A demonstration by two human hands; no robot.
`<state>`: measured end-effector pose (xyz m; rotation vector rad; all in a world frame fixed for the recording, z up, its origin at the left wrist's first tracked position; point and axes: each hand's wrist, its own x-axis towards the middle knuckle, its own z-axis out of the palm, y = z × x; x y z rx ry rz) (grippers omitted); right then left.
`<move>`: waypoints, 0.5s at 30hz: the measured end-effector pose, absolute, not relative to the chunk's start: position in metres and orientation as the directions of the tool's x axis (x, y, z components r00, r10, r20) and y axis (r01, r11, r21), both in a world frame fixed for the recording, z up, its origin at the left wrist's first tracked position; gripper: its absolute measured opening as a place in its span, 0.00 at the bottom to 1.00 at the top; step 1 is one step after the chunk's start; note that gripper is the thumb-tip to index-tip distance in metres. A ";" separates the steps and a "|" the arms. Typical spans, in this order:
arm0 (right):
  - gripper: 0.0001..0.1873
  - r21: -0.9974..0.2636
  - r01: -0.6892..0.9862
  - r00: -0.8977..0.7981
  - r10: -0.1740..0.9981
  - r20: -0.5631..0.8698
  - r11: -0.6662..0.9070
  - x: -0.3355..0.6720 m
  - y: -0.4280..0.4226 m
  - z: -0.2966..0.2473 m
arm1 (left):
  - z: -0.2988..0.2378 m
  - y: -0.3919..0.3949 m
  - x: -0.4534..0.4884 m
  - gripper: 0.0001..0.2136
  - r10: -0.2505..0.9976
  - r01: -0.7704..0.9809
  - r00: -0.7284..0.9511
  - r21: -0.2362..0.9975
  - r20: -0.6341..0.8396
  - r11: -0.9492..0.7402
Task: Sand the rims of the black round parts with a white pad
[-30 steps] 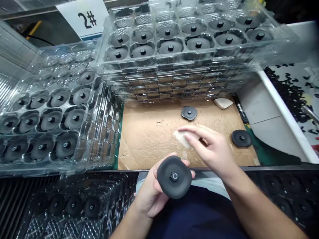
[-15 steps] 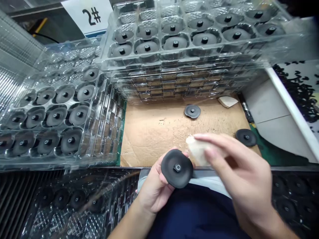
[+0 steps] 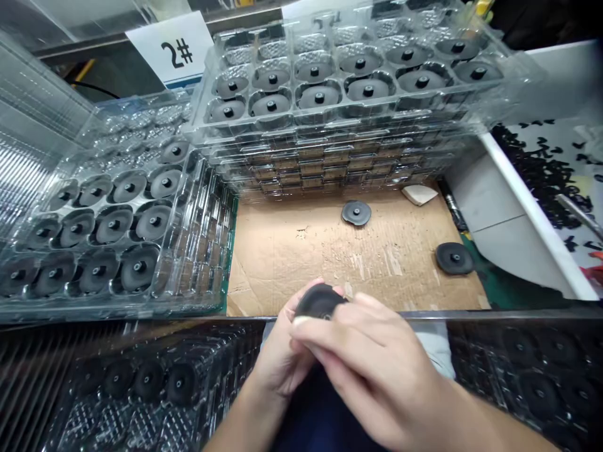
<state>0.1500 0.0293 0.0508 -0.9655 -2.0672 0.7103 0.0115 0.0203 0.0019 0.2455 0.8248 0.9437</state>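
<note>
A black rubbery-looking disc [image 3: 320, 300] with a small hub at its centre is gripped by my left hand [image 3: 277, 358], low in front of the cardboard. My right hand [image 3: 377, 370] lies over the disc and hides most of its near side. Its fingers are closed on a pale wedge-shaped pad [image 3: 301, 321], of which only a small tip shows at the disc. A similar black disc [image 3: 357, 213] rests on the cardboard [image 3: 273, 251], and another disc [image 3: 455, 258] lies near the right edge. A second pale wedge pad [image 3: 419, 194] sits at the back right.
Stacked clear trays [image 3: 301, 129] with black discs stand at the back, and another tray stack [image 3: 160, 276] is at the left. A white partition [image 3: 532, 213] bounds the right side, with small black parts [image 3: 541, 176] beyond it. More trays [image 3: 155, 408] are below the bench edge.
My right hand has moved left and down, bringing the pale pad from beside the disc onto it. The held disc has tilted and is now largely covered. The view has shifted slightly.
</note>
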 end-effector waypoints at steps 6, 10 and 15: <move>0.13 -0.645 0.653 -0.298 0.917 0.264 0.398 0.171 0.019 0.050 | 0.002 0.016 0.016 0.28 0.774 -0.644 0.340 0.467 -0.534 0.606; 0.20 -0.565 0.391 -0.595 0.668 0.447 0.726 0.159 0.036 0.059 | 0.009 0.008 0.021 0.16 0.756 -0.606 0.421 0.465 -0.501 0.646; 0.12 -0.832 0.371 -0.311 0.900 0.307 0.412 0.172 0.059 0.016 | 0.015 -0.005 0.011 0.15 0.739 -0.599 0.499 0.436 -0.453 0.672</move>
